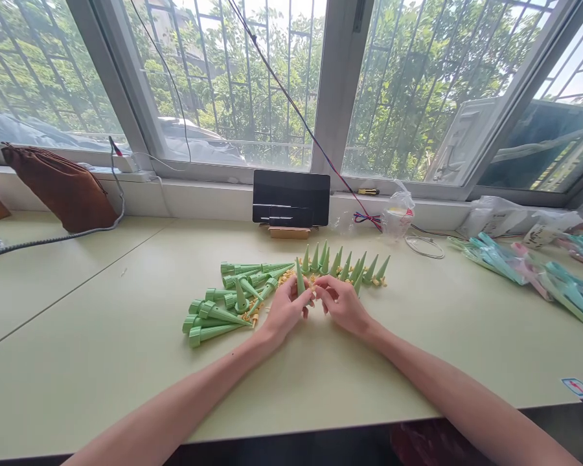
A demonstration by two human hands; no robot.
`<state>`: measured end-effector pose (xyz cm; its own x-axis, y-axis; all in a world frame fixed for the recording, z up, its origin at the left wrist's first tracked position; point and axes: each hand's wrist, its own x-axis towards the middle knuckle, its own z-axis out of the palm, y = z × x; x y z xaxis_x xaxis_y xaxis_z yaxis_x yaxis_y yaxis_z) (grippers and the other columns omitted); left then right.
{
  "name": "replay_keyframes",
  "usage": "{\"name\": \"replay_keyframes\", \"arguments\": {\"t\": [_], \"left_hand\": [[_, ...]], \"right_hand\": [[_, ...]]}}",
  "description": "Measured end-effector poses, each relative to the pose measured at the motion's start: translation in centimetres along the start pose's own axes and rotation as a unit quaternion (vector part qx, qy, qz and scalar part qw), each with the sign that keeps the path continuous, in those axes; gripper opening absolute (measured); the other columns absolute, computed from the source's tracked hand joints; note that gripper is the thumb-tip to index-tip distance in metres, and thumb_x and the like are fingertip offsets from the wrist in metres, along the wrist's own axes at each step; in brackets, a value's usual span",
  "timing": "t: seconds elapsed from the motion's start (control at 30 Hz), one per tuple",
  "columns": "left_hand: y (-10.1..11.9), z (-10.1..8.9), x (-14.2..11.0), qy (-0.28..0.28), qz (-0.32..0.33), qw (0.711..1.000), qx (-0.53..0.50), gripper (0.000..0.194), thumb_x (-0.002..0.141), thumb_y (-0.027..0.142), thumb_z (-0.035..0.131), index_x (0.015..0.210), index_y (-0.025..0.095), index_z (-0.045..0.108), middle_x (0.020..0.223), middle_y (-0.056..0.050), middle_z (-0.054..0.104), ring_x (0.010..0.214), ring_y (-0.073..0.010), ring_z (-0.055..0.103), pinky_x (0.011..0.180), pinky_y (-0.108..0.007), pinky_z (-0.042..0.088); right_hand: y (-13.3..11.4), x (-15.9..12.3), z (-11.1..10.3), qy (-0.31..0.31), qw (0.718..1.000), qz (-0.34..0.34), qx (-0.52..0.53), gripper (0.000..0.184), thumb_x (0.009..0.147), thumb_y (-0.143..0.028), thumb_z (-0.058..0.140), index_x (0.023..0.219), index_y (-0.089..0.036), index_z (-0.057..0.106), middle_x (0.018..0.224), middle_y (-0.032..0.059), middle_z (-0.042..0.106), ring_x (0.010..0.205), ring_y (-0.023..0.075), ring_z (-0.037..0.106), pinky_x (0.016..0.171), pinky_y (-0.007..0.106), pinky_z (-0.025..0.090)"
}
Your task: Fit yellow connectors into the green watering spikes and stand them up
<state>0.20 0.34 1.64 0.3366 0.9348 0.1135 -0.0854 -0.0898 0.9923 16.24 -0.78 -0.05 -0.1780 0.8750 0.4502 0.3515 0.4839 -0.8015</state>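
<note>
My left hand (287, 304) is closed around a green plastic watering spike (300, 277), its pointed tip upward. Close beside it, my right hand (342, 303) has its fingertips pinched together near the spike; a small yellowish piece (313, 291) shows between the hands, partly hidden by the fingers. Left of my hands lies a pile of green spikes (218, 313), mostly on their sides, with small yellow-orange pieces (255, 320) among them. Beyond and to the right, several green spikes (369, 269) stand point-up in a loose group, with more yellow pieces (379, 282) around their bases.
A black tablet (291, 194) leans on a stand at the back. A brown drawstring bag (61, 188) and a dark cable (53, 241) are at left. Clear plastic bags (398, 213), a coiled white cable (425, 248) and bagged teal and pink items (502, 259) lie at right.
</note>
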Motion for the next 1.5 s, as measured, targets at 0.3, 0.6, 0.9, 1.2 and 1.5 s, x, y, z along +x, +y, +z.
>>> {"name": "replay_keyframes", "arguments": {"t": [0.3, 0.6, 0.9, 1.2, 1.5], "left_hand": [[-0.28, -0.02, 0.13, -0.015, 0.009, 1.000, -0.020, 0.021, 0.082, 0.033, 0.066, 0.084, 0.019, 0.051, 0.073, 0.000, 0.056, 0.069, -0.0149, 0.055, 0.052, -0.025, 0.049], [-0.61, -0.18, 0.35, -0.023, -0.001, 0.998, -0.052, 0.025, 0.080, 0.037, 0.070, 0.085, 0.018, 0.054, 0.074, -0.001, 0.058, 0.069, -0.0154, 0.056, 0.054, -0.027, 0.050], [-0.52, -0.23, 0.24, -0.036, -0.003, 0.996, -0.081, 0.027, 0.079, 0.038, 0.071, 0.086, 0.018, 0.054, 0.073, 0.000, 0.057, 0.067, -0.0144, 0.055, 0.054, -0.026, 0.049], [-0.39, -0.21, 0.02, -0.040, -0.002, 0.996, -0.075, 0.024, 0.081, 0.036, 0.070, 0.085, 0.018, 0.054, 0.072, 0.000, 0.057, 0.066, -0.0138, 0.055, 0.055, -0.026, 0.049], [-0.37, -0.22, -0.10, -0.048, 0.007, 0.997, -0.062, 0.023, 0.082, 0.035, 0.069, 0.085, 0.019, 0.053, 0.069, 0.000, 0.057, 0.066, -0.0144, 0.055, 0.056, -0.027, 0.050]], "right_hand": [[0.16, 0.09, -0.12, 0.000, 1.000, -0.006, 0.000, 0.017, 0.097, -0.032, 0.050, 0.093, -0.019, 0.060, 0.076, 0.0017, 0.063, 0.055, 0.0123, 0.056, 0.051, 0.024, 0.045], [0.41, 0.19, -0.22, 0.007, 1.000, -0.014, -0.003, 0.015, 0.096, -0.033, 0.053, 0.093, -0.019, 0.059, 0.077, 0.0014, 0.063, 0.054, 0.0123, 0.057, 0.051, 0.025, 0.046], [0.51, 0.15, -0.34, -0.002, 1.000, -0.012, -0.009, 0.020, 0.097, -0.037, 0.051, 0.095, -0.019, 0.059, 0.075, 0.0019, 0.063, 0.053, 0.0125, 0.055, 0.052, 0.026, 0.046], [0.01, 0.27, -0.37, -0.004, 1.000, -0.012, -0.014, 0.025, 0.097, -0.040, 0.050, 0.087, -0.018, 0.057, 0.073, 0.0015, 0.062, 0.051, 0.0115, 0.054, 0.050, 0.025, 0.043], [0.12, 0.21, -0.29, -0.003, 0.999, -0.008, -0.033, 0.033, 0.098, -0.042, 0.046, 0.078, -0.018, 0.056, 0.067, -0.0002, 0.056, 0.053, 0.0116, 0.049, 0.052, 0.024, 0.041]]}}
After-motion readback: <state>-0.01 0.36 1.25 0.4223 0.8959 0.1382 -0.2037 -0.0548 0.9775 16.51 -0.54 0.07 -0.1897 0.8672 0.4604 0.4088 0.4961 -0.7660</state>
